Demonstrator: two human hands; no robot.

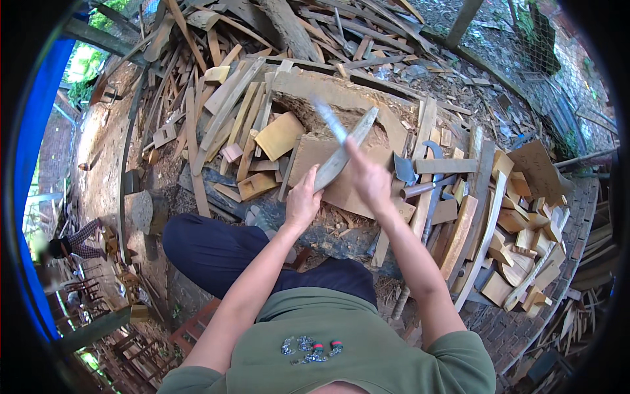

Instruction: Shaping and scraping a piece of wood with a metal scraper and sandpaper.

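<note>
My left hand (303, 205) is closed around the lower end of a long, flat, greyish piece of wood (344, 154) that tapers to a point at its far right end. My right hand (371, 178) is closed on a knife-like tool whose pale blade (329, 118) is smeared by motion. The blade points away to the upper left and crosses over the wood's middle; whether the two touch I cannot tell. Beneath both lies a worn wooden work block (308, 157) with a rough, chipped hollow.
Right of the block lie a dark metal blade (405, 169), a wooden handle (418, 190) and a curved blade (434, 150). Cut wood blocks (525, 253) heap at the right. Left are loose offcuts (280, 136) and strips; scrap timber (289, 29) is piled behind.
</note>
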